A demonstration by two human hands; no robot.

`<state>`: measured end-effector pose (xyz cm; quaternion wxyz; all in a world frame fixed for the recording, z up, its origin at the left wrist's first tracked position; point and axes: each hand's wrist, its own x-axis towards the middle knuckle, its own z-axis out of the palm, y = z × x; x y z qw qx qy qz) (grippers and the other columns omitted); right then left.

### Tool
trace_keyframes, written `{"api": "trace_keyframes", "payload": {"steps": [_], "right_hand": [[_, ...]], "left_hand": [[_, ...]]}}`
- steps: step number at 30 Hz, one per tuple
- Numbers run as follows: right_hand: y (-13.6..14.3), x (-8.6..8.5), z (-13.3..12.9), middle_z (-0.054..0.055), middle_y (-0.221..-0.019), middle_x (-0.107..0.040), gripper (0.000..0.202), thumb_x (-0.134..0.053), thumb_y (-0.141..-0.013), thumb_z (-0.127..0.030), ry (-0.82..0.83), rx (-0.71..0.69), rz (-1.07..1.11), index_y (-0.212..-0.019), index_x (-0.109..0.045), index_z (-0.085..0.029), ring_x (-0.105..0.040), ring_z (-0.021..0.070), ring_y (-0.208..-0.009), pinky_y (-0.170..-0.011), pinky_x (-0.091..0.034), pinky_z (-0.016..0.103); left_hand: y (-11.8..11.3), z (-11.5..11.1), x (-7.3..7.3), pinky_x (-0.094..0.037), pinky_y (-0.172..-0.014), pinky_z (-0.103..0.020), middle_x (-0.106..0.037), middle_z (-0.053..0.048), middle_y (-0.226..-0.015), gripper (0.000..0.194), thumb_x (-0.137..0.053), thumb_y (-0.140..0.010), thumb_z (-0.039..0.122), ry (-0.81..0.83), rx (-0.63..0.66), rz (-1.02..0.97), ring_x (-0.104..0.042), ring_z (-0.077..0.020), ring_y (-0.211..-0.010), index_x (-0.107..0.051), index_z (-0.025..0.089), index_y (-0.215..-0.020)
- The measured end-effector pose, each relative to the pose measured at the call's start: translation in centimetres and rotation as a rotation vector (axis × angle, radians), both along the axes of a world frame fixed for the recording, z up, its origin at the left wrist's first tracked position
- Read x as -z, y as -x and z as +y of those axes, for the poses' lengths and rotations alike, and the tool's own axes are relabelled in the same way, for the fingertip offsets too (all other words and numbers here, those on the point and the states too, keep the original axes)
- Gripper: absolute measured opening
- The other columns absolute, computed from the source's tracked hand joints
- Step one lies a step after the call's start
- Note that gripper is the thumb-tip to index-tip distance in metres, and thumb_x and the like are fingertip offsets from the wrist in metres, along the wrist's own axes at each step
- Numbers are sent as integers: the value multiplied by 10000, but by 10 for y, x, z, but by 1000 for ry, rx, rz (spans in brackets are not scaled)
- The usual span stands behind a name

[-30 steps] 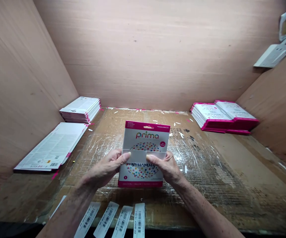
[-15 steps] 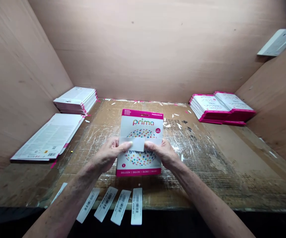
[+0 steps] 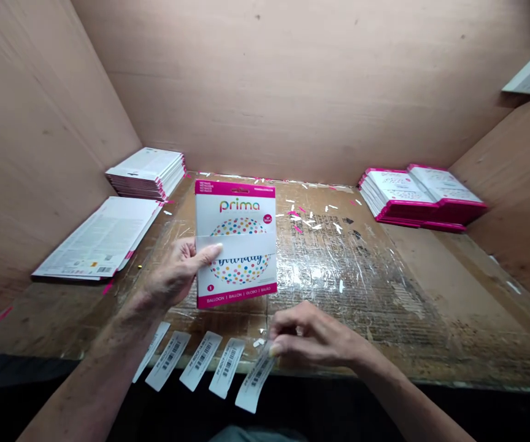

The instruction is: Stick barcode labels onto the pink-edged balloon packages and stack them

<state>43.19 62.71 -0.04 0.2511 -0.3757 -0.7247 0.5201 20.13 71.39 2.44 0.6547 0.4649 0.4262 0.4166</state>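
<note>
A balloon packet [image 3: 241, 273], white with magenta edges and a dotted balloon picture, stands tilted up over the table. My left hand [image 3: 184, 270] grips it by its left side, thumb on the front. Across its middle runs a plain pale band [image 3: 246, 244]. Lower down, my right hand [image 3: 311, 337] pinches the top end of a barcode label [image 3: 256, 380] at the table's front edge. Several similar labels, such as this barcode label [image 3: 227, 368], hang over the edge in a row to its left.
Stacked packets [image 3: 148, 175] and more lying face down [image 3: 102, 236] are at the left. Magenta-edged packets [image 3: 421, 196] are piled at the back right. Wooden walls [image 3: 265, 86] enclose the cardboard-covered table [image 3: 384, 307]. White and pink scraps [image 3: 311, 222] litter it.
My right hand has left the packet and come down to the rightmost label, which is now slanted. My left hand still holds the packet, shifted left and slightly up in view.
</note>
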Motion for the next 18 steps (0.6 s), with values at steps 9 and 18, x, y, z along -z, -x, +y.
{"api": "trace_keyframes", "payload": {"steps": [9,18], "right_hand": [[14,-16,43,-14,-572,-649,275,-783,-699,-396,57,681,506,-679,-624,-173,-591,103,-501,-501,-489,227],[22,1,59,-3,-621,-665,308,-766,-710,-435,29,804,483,-707,-628,-160,-613,100,-490,-468,-484,207]], "left_hand": [[-29,-4,9,-503,-480,-222,-749,-70,-668,279,-778,-708,343,-45,72,-28,-646,-161,-510,-729,88,-809],[-31,-1,5,-522,-538,-233,-747,-67,-683,276,-815,-649,340,-48,47,-46,-669,-179,-564,-721,97,-738]]}}
